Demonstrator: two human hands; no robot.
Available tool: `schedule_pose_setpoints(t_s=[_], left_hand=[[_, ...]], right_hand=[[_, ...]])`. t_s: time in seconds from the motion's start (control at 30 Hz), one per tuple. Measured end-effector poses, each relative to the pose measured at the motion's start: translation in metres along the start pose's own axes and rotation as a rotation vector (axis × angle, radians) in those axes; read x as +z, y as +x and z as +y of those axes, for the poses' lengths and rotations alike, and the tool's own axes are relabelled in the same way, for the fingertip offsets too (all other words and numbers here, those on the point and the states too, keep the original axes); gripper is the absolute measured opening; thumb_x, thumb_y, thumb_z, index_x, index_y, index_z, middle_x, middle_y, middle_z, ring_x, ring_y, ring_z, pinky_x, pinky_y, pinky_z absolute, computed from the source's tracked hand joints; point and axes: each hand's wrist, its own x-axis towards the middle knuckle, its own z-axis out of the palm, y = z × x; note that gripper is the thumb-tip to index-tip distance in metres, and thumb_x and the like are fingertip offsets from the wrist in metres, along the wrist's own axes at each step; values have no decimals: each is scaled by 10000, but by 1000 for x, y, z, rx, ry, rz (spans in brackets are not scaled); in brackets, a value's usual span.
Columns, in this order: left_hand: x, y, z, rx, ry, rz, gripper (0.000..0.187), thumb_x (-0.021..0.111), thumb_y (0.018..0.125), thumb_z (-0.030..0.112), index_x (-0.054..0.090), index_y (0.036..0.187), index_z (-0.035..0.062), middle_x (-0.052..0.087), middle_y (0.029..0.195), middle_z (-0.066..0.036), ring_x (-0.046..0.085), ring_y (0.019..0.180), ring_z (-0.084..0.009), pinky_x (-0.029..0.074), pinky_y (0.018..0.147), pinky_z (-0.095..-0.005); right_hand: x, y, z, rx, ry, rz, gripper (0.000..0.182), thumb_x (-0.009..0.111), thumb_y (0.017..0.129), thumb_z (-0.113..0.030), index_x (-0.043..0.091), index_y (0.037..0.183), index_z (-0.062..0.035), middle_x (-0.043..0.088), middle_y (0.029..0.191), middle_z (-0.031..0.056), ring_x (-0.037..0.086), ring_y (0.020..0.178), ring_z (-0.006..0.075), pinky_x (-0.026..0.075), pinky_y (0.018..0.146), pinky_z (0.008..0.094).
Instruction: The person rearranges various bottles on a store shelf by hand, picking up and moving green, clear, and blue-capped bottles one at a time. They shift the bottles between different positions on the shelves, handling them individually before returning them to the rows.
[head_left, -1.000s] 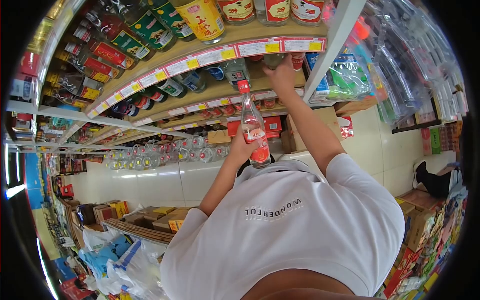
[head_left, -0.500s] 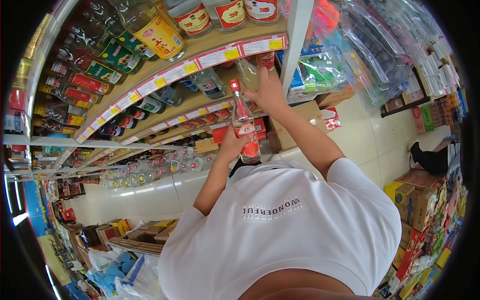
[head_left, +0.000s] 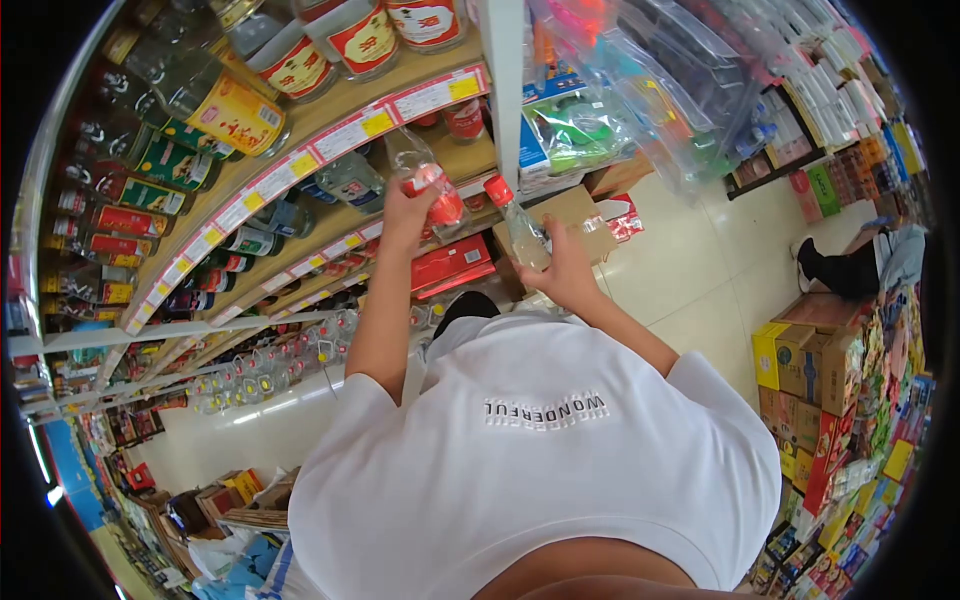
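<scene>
My left hand (head_left: 405, 215) is closed around a clear glass bottle with a red label (head_left: 440, 200). That bottle tilts at the front of a middle shelf, its neck end toward the shelf, just below the price strip. To the right, my right hand (head_left: 568, 272) grips a second clear glass bottle with a red cap (head_left: 498, 190) around its lower part. This one leans with its cap up and to the left, in front of the shelf; its label is mostly turned away or covered. A red-labelled container (head_left: 464, 120) stands on the shelf behind both.
Large bottles with red-and-cream labels (head_left: 365, 40) line the upper shelf. A white upright post (head_left: 505, 90) ends the shelving. Below are a red box (head_left: 455, 265) and a cardboard box (head_left: 575, 225). Clear plastic packaging (head_left: 660, 90) hangs at right; a person's shoe and leg (head_left: 840, 265) show farther off.
My left hand has moved left and up to the shelf with the red-labelled bottle. My right hand has come back from the shelf and now holds a red-capped bottle. The view has shifted right.
</scene>
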Motion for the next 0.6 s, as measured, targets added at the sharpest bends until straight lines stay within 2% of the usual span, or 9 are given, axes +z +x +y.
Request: schedule_pose_setpoints(t_s=[0.13, 0.17, 0.27, 0.4, 0.5, 0.6], left_hand=[[13, 17, 28, 147, 4, -47, 431, 741, 904, 73, 530, 1273, 3, 659, 1170, -104, 668, 1017, -197, 557, 886, -345], [11, 25, 30, 104, 101, -40, 440, 754, 897, 83, 538, 1274, 16, 657, 1171, -93, 658, 1030, -183, 537, 899, -337], [11, 54, 17, 211, 77, 2, 576, 801, 846, 89, 499, 1332, 28, 649, 1209, -98, 645, 1055, -187, 517, 935, -334], [19, 72, 24, 411, 280, 36, 738, 816, 820, 73, 374, 1408, 12, 616, 1253, -131, 620, 1119, -218, 489, 991, -355], [32, 65, 33, 460, 275, 126, 825, 845, 795, 103, 329, 1431, 9, 600, 1274, -151, 608, 1147, -231, 478, 1009, -364], [32, 69, 28, 452, 302, 117, 908, 873, 767, 130, 288, 1449, 4, 573, 1313, -167, 593, 1167, -233, 471, 1015, -368]], right_hand=[[-3, -11, 18, 5, 38, 15, 715, 828, 720, -330, 485, 1230, 36, 642, 1011, 269, 641, 936, 442, 511, 811, 492], [-5, -12, 20, 0, 35, 30, 725, 829, 721, -333, 480, 1239, 35, 643, 1020, 275, 641, 945, 447, 511, 816, 493], [-13, -13, 20, 23, 59, 41, 749, 833, 725, -340, 467, 1264, 30, 645, 1040, 285, 637, 969, 460, 509, 834, 497], [-18, -14, 23, 34, 95, -1, 757, 839, 727, -341, 464, 1276, 21, 643, 1059, 288, 632, 1002, 459, 505, 853, 493], [-17, -16, 31, -27, 119, -14, 758, 843, 723, -336, 466, 1280, 11, 641, 1077, 289, 631, 1027, 452, 503, 857, 491], [-21, -19, 33, -9, 145, -33, 779, 847, 721, -337, 461, 1300, 14, 635, 1111, 293, 628, 1052, 446, 502, 879, 485]])
